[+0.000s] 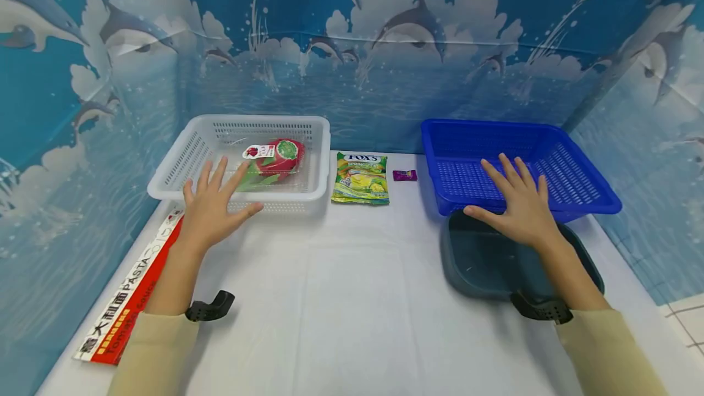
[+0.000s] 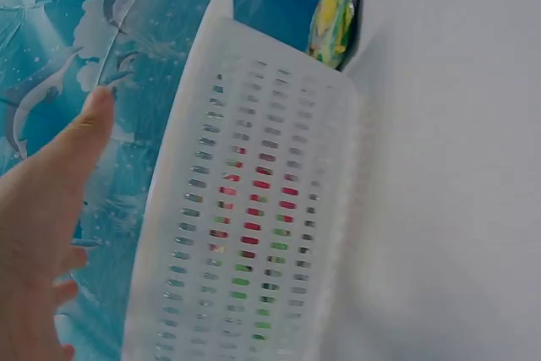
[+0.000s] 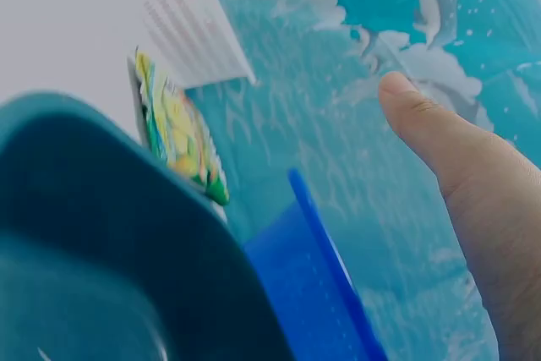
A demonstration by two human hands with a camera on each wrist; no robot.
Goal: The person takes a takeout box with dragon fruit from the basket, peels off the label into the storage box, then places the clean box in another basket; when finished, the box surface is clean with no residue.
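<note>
From my end: left hand [image 1: 210,212] spread, pinching nothing, over near side of white basket [image 1: 291,197]; red-and-green pack [image 1: 282,162] lies inside, just right of fingertips. Right hand [image 1: 517,208] spread likewise above dark tub [image 1: 489,261], blue basket [image 1: 453,176] at far side. Right forearm hides part of tub; left arm overlaps pasta packet [image 1: 123,307]. Purple sachet [image 1: 404,175] lettering too small for me.

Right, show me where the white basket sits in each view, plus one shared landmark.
Head: left of centre, the white basket partly hidden by the left hand.
Left wrist: large and slanted through the middle, its slotted wall showing red and green behind.
Right wrist: upper left, cut off by the top edge.
Shared landmark: the green-and-yellow FOX'S packet, beside the basket in all three.
</note>
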